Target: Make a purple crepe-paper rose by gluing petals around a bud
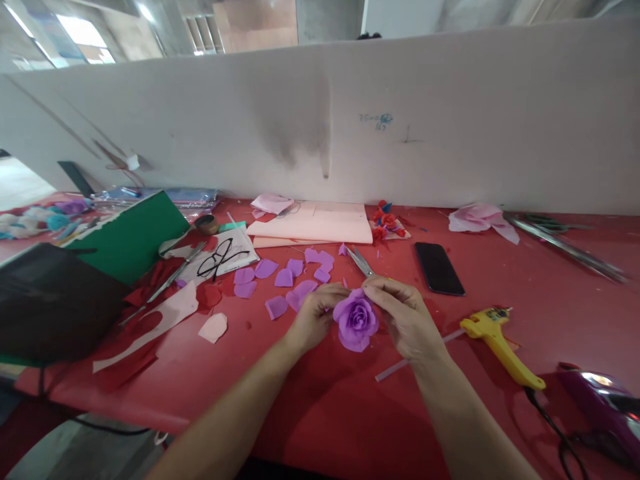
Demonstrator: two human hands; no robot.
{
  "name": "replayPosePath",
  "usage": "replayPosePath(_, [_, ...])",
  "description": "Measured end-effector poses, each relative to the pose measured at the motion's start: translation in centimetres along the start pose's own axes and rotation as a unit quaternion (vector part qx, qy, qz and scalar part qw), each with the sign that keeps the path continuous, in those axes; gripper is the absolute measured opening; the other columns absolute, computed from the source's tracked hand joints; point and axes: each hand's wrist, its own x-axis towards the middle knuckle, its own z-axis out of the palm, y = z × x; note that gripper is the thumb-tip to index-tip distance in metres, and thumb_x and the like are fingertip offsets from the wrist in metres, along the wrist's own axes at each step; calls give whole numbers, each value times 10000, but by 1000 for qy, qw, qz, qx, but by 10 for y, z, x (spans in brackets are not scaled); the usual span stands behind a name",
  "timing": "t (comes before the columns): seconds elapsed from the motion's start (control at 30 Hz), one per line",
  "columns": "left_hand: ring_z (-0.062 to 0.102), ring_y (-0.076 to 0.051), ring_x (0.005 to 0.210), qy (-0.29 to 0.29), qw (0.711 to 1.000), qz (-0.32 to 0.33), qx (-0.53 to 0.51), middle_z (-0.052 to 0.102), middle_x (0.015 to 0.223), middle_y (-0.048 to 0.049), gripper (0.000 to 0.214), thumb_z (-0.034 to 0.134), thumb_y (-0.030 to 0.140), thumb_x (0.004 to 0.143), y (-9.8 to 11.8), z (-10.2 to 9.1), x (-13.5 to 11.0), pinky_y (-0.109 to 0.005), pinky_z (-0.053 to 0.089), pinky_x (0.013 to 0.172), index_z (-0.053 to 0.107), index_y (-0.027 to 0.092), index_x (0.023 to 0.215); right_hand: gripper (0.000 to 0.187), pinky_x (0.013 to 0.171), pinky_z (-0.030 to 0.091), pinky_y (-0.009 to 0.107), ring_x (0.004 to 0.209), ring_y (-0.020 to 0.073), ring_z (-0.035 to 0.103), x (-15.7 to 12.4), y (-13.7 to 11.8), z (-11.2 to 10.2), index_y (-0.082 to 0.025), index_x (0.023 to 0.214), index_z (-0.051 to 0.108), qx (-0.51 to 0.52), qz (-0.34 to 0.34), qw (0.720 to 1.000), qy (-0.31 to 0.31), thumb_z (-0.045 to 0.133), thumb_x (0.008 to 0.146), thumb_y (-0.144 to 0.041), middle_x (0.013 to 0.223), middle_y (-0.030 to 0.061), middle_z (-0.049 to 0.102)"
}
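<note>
A purple paper rose [357, 321] with a curled centre faces me in the middle of the view. My left hand [319, 312] is closed round its left side, with the fingertips partly hidden behind the bloom. With thumb and forefinger, my right hand [400, 310] pinches the rose's upper right petal edge. Just beyond the right hand lie scissors [361, 262], blades apart and handles mostly hidden. Loose purple petals [285, 277] are scattered to the left of the hands. A clear glue stick [391, 370] lies under my right wrist.
On the right are a black phone [439, 268], a yellow glue gun [503, 343] with its cord and a purple device [600, 407]. Pink sheets [315, 223] and small red flowers [387, 223] lie at the back. Eyeglasses [220, 259] and paper scraps [155, 327] are left. A white partition [200, 127] stands behind.
</note>
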Motion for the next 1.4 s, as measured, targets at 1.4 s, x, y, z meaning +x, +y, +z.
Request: replayPosePath(1.4, [579, -191, 810, 177, 976, 62, 106, 705, 841, -49, 133, 654, 145, 741, -31, -11, 1, -314, 455, 778, 755, 227, 711, 116, 628, 404, 236, 658, 116, 487, 1, 13, 5, -216, 714, 663, 25, -1, 998, 55, 721, 748, -311, 686, -22, 575])
